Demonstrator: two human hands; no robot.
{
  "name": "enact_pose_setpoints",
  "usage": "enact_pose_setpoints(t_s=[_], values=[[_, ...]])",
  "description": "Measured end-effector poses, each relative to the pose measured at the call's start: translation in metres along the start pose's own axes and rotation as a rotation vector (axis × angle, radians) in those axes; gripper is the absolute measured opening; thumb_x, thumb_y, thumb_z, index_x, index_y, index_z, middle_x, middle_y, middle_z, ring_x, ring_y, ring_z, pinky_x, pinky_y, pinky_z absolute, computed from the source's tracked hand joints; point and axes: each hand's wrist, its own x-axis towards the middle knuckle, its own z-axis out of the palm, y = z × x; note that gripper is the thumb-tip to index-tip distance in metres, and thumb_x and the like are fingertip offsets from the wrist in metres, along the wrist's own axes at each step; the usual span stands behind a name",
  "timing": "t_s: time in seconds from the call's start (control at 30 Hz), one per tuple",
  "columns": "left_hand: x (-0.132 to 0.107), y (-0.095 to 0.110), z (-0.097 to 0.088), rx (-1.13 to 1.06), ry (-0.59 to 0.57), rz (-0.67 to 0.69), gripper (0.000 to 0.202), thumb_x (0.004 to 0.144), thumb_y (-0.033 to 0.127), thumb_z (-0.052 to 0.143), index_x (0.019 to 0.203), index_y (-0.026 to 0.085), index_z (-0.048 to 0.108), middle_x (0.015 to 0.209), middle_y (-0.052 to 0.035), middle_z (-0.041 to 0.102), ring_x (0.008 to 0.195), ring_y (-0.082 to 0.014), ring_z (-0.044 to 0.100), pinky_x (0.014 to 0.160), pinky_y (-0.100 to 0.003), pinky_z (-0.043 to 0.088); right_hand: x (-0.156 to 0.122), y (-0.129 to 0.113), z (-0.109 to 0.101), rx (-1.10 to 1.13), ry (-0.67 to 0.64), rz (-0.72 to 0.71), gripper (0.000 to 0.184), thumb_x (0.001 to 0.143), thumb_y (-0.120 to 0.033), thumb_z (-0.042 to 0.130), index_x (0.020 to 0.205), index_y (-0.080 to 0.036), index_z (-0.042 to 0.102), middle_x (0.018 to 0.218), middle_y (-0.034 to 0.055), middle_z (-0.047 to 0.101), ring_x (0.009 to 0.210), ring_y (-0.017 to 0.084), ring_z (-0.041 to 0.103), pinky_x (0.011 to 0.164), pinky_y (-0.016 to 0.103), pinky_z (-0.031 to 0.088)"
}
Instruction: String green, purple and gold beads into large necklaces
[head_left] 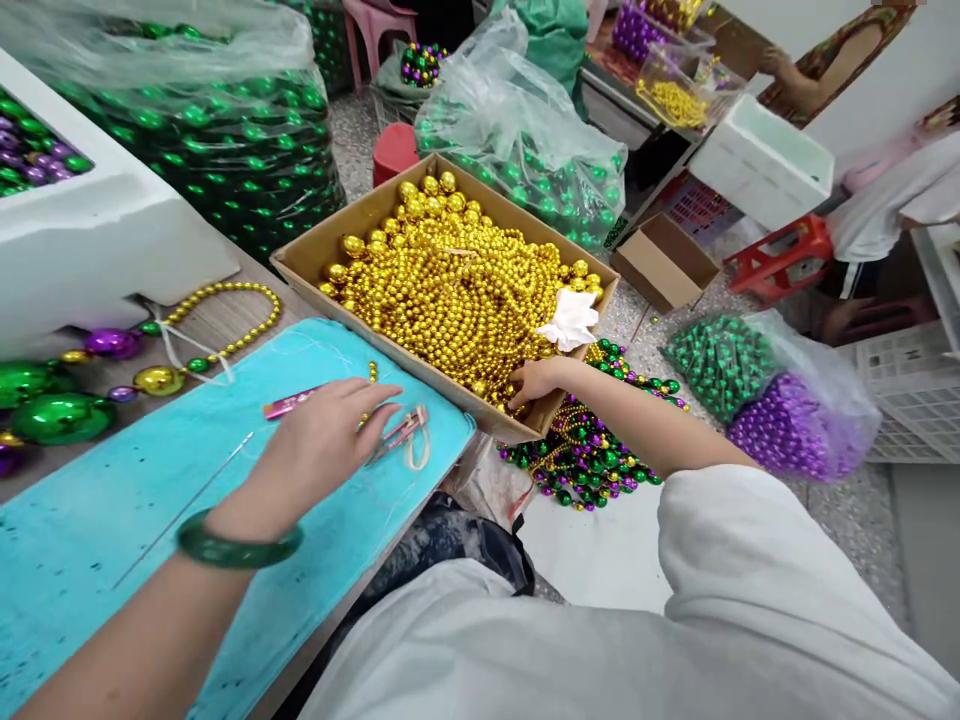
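Observation:
My left hand lies low over a turquoise cloth, its fingers stretched out. A few small gold beads show past its fingers and between forefinger and thumb. Right beside the thumb are small pinkish metal snips with a pale loop. A pink marker-like stick is partly under the hand, and a long thin needle lies left of the wrist. My right hand reaches into the near right corner of a cardboard box, fingers curled into gold bead strands; the fingertips are partly hidden.
A white crumpled piece sits on the box's right edge. On the left stand a white foam box and a large beaded garland. Bags of green beads crowd behind. Multicoloured strands hang at right. Other people work at far right.

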Motion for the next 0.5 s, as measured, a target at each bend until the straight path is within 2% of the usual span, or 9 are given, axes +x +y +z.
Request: enact_pose_setpoints(t_s=[0.07, 0.13, 0.2, 0.27, 0.33, 0.4, 0.5], values=[[0.021, 0.012, 0.010, -0.079, -0.030, 0.060, 0.030, 0.094, 0.033, 0.044, 0.105, 0.020, 0.069, 0.096, -0.0065, 0.071, 0.091, -0.0224, 0.064, 0.081, -0.033, 0.049, 0.002, -0.005, 0.001, -0.014, -0.054, -0.038, 0.059, 0.064, -0.055, 0.076, 0.113, -0.021, 0.071, 0.119, 0.0103, 0.068, 0.109, 0.031, 0.063, 0.089, 0.037, 0.047], [0.036, 0.021, 0.016, -0.121, -0.030, 0.097, 0.027, 0.093, 0.029, 0.046, 0.104, 0.019, 0.069, 0.095, -0.0070, 0.070, 0.091, -0.0216, 0.063, 0.081, -0.034, 0.050, 0.001, -0.012, 0.002, -0.040, -0.094, -0.059, 0.051, 0.064, -0.058, 0.075, 0.099, -0.020, 0.075, 0.105, 0.0093, 0.073, 0.099, 0.030, 0.067, 0.084, 0.036, 0.049], [0.046, 0.021, 0.017, -0.129, -0.002, 0.106, 0.024, 0.093, 0.027, 0.048, 0.102, 0.018, 0.068, 0.094, -0.0072, 0.069, 0.089, -0.0204, 0.062, 0.080, -0.033, 0.050, -0.005, -0.018, -0.002, -0.077, -0.093, -0.067, 0.045, 0.060, -0.055, 0.078, 0.087, -0.019, 0.077, 0.091, 0.0089, 0.074, 0.090, 0.029, 0.068, 0.078, 0.035, 0.050], [0.052, 0.013, 0.015, -0.137, 0.051, 0.088, 0.023, 0.093, 0.024, 0.049, 0.102, 0.018, 0.068, 0.093, -0.0071, 0.068, 0.088, -0.0194, 0.063, 0.080, -0.032, 0.051, -0.014, -0.021, -0.016, -0.112, -0.033, -0.066, 0.039, 0.058, -0.050, 0.080, 0.080, -0.018, 0.076, 0.085, 0.0093, 0.074, 0.086, 0.029, 0.069, 0.074, 0.034, 0.050], [0.057, -0.004, 0.011, -0.152, 0.121, 0.046, 0.023, 0.093, 0.023, 0.049, 0.104, 0.018, 0.068, 0.095, -0.0073, 0.068, 0.090, -0.0193, 0.063, 0.081, -0.033, 0.051, -0.021, -0.024, -0.043, -0.111, 0.122, -0.063, 0.031, 0.064, -0.047, 0.077, 0.076, -0.018, 0.075, 0.081, 0.0100, 0.074, 0.084, 0.028, 0.068, 0.073, 0.033, 0.049], [0.064, -0.025, 0.009, -0.160, 0.197, -0.021, 0.024, 0.092, 0.024, 0.049, 0.105, 0.017, 0.068, 0.097, -0.0080, 0.067, 0.091, -0.0200, 0.063, 0.084, -0.035, 0.051, -0.019, -0.031, -0.083, -0.058, 0.376, -0.077, 0.028, 0.076, -0.045, 0.068, 0.077, -0.018, 0.074, 0.082, 0.0109, 0.074, 0.084, 0.027, 0.067, 0.074, 0.033, 0.049], [0.082, -0.056, 0.015, -0.194, 0.292, -0.088, 0.025, 0.091, 0.026, 0.050, 0.106, 0.015, 0.066, 0.099, -0.0090, 0.066, 0.095, -0.0207, 0.062, 0.090, -0.037, 0.050, 0.008, -0.053, -0.151, 0.068, 0.761, -0.114, 0.031, 0.088, -0.042, 0.056, 0.095, -0.016, 0.071, 0.101, 0.0127, 0.072, 0.095, 0.025, 0.065, 0.082, 0.032, 0.046]])
